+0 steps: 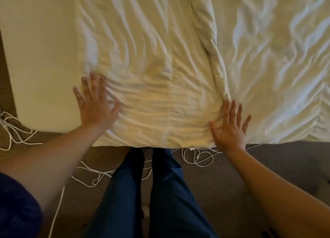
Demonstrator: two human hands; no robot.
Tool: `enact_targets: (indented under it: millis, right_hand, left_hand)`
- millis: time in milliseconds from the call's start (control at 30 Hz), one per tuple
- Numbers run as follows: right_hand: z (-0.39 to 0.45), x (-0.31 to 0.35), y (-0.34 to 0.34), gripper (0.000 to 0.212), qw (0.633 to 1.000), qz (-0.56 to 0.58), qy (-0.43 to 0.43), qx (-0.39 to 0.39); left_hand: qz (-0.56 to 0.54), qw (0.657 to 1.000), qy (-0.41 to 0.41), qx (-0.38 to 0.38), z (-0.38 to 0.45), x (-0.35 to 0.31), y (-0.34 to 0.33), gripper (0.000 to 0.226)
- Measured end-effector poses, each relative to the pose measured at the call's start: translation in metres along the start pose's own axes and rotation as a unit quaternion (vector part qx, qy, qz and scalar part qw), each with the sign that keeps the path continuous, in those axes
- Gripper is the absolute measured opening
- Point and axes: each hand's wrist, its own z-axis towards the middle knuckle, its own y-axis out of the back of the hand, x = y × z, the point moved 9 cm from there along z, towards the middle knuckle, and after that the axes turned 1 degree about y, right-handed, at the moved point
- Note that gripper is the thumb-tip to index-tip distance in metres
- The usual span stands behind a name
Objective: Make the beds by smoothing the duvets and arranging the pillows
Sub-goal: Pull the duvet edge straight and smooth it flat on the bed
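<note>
A person stands at the foot of a bed and looks down at it. A wrinkled cream-white cloth duvet (151, 68) lies on the near bed, with its bottom edge at the foot of the bed. A second wrinkled white cloth duvet (276, 59) lies just beside it on the right, and the two touch along a thick folded edge.

The left hand (95, 104) lies flat on the left side of the cream-white duvet, near its bottom corner. Its grip is apart, with fingers straight and spread, and it is a bit blurry. The cloth next to it is bunched into small folds.

The right hand (230, 125) lies flat where the two duvets meet, near the bottom edge. Its grip is apart too, with fingers spread and pressing on the cloth.

To the left of the duvet is the smooth bare cream mattress sheet (44, 59).

On the brown carpet floor (223, 184) lie loops of thin white cord (194, 157). The person's dark blue trouser legs (160, 193) stand between the arms.
</note>
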Motion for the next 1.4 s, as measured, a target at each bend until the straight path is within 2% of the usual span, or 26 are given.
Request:
enact_targets:
  millis: [67, 133, 233, 300, 367, 500, 567, 633, 700, 767, 833, 900, 1033, 1133, 1200, 1267, 1333, 1400]
  right_hand:
    - [0.005, 0.044, 0.015, 0.089, 0.998, 0.022, 0.035, -0.046]
    - [0.01, 0.103, 0.023, 0.087, 0.991, 0.043, 0.094, -0.081]
    - [0.011, 0.181, -0.003, 0.089, 0.973, 0.024, 0.223, -0.06]
    - [0.014, 0.194, -0.033, 0.091, 0.963, -0.035, 0.267, -0.032]
    - [0.028, 0.172, -0.045, 0.098, 0.967, -0.068, 0.246, -0.028]
    - [0.045, 0.097, -0.032, 0.116, 0.989, -0.032, 0.147, -0.017]
    - [0.045, 0.058, -0.021, 0.122, 0.997, -0.019, 0.076, -0.011]
    - [0.043, 0.033, -0.011, 0.124, 0.999, -0.02, 0.029, -0.003]
    - [0.041, 0.031, 0.003, 0.12, 1.0, -0.016, 0.025, 0.003]
    - [0.045, 0.052, 0.025, 0.11, 0.998, -0.011, 0.06, -0.024]
    - [0.058, 0.096, 0.056, 0.103, 0.99, -0.003, 0.12, -0.075]
    - [0.087, 0.155, 0.088, 0.098, 0.977, 0.023, 0.178, -0.114]
    - [0.166, 0.254, 0.128, 0.092, 0.963, 0.078, 0.227, -0.126]
    - [0.232, 0.296, 0.141, 0.078, 0.96, 0.072, 0.243, -0.124]
    - [0.27, 0.297, 0.131, 0.079, 0.97, 0.031, 0.219, -0.106]
    - [0.297, 0.27, 0.117, 0.092, 0.982, 0.02, 0.159, -0.1]
    - [0.303, 0.217, 0.111, 0.106, 0.987, 0.08, 0.096, -0.097]
    - [0.3, 0.171, 0.112, 0.109, 0.987, 0.105, 0.086, -0.087]
  left_hand:
    - [-0.034, 0.997, -0.064, -0.022, -0.013, -0.045, 0.009, 0.092]
    - [-0.052, 0.985, -0.161, -0.032, -0.033, -0.101, 0.007, 0.092]
    - [-0.021, 0.953, -0.299, -0.031, -0.065, -0.158, -0.021, 0.097]
    - [0.024, 0.94, -0.339, -0.037, -0.067, -0.156, -0.04, 0.104]
    - [0.046, 0.944, -0.326, -0.029, -0.048, -0.129, -0.048, 0.114]
    - [0.069, 0.971, -0.23, 0.004, -0.022, -0.04, -0.044, 0.14]
    - [0.12, 0.975, -0.17, 0.076, -0.015, 0.004, -0.041, 0.15]
    - [0.198, 0.958, -0.133, 0.159, -0.008, 0.03, -0.035, 0.153]
    - [0.208, 0.952, -0.131, 0.184, -0.004, 0.03, -0.018, 0.153]
    - [0.151, 0.967, -0.154, 0.137, -0.002, 0.008, 0.013, 0.139]
    - [0.075, 0.979, -0.189, 0.033, 0.006, -0.02, 0.051, 0.107]
    - [0.013, 0.981, -0.186, -0.049, 0.034, -0.044, 0.088, 0.088]
    - [-0.074, 0.98, -0.142, -0.116, 0.116, -0.082, 0.136, 0.089]
    - [-0.073, 0.983, -0.125, -0.115, 0.192, -0.097, 0.147, 0.09]
    - [-0.041, 0.986, -0.128, -0.096, 0.229, -0.092, 0.134, 0.091]
    - [-0.017, 0.988, -0.115, -0.098, 0.25, -0.065, 0.112, 0.093]
    - [-0.021, 0.993, -0.057, -0.105, 0.256, -0.02, 0.091, 0.098]
    - [-0.043, 0.994, 0.027, -0.096, 0.261, 0.025, 0.084, 0.102]
